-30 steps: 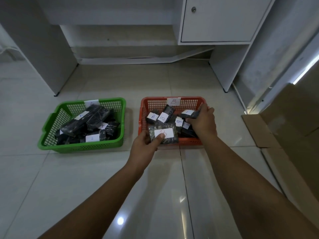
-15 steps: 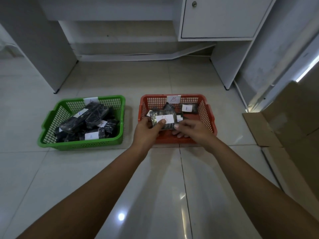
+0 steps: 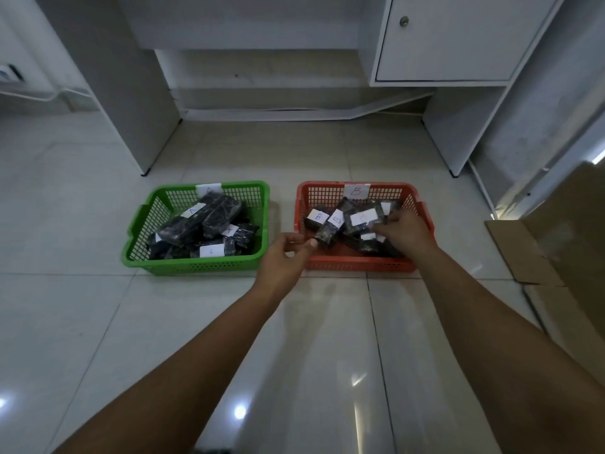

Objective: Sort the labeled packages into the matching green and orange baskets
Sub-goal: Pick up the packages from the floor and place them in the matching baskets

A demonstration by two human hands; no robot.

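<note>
The orange basket (image 3: 357,265), tagged B on its back wall, holds several dark wrapped packages with white B labels. My right hand (image 3: 404,235) reaches into it, fingers closed on the right edge of a package with a large white label (image 3: 361,218) lying on top of the pile. Just outside the basket's front left corner, my left hand (image 3: 283,258) holds nothing; its fingers are apart and the thumb tip is against the end of another B package (image 3: 330,228). The green basket (image 3: 196,264) on the left holds several dark packages labelled A (image 3: 209,217).
Both baskets stand on a glossy tiled floor (image 3: 98,322). Behind them are white desk legs (image 3: 144,126) and a cabinet with a door (image 3: 451,37). Flattened cardboard (image 3: 556,244) lies on the right, close to the orange basket.
The large-label package has passed from my left hand to my right and now lies on the pile in the orange basket. My left hand has let go and drawn back to the basket's corner.
</note>
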